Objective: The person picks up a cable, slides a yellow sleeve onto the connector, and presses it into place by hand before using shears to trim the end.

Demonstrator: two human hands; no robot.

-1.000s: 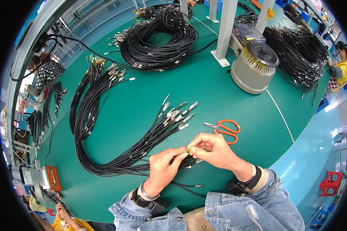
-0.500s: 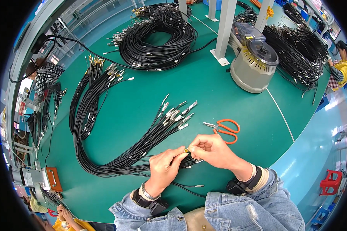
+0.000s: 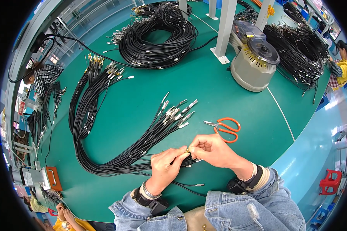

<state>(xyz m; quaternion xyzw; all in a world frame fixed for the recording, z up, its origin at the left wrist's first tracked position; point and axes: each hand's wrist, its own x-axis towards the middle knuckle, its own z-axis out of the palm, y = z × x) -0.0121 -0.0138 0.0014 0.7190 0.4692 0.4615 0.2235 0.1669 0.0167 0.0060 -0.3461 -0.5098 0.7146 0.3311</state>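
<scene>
My left hand [image 3: 165, 164] is closed in a pinch on the end of a black cable, most of which its fingers hide. At that end a small gold-coloured connector [image 3: 187, 150] shows between the two hands. From the other side my right hand [image 3: 211, 149] pinches it with thumb and forefinger, so the fingertips of both hands nearly meet. Behind and left of my hands, a long bundle of black cables [image 3: 81, 150] curves over the green table, its white-tagged ends [image 3: 177, 115] fanned out. Orange-handled scissors [image 3: 228, 130] lie partly open beyond my right hand.
A large coil of black cables [image 3: 129, 48] lies at the back. A grey machine with a round bowl top [image 3: 252, 71] stands beside a metal post [image 3: 224, 34]. More cables [image 3: 297, 54] are heaped at the far right. Co-workers sit around the table; a red stool [image 3: 330, 181] stands right.
Both hands stay in nearly the same place. The fingertips have drawn slightly closer around the gold-coloured connector, and less of it shows.
</scene>
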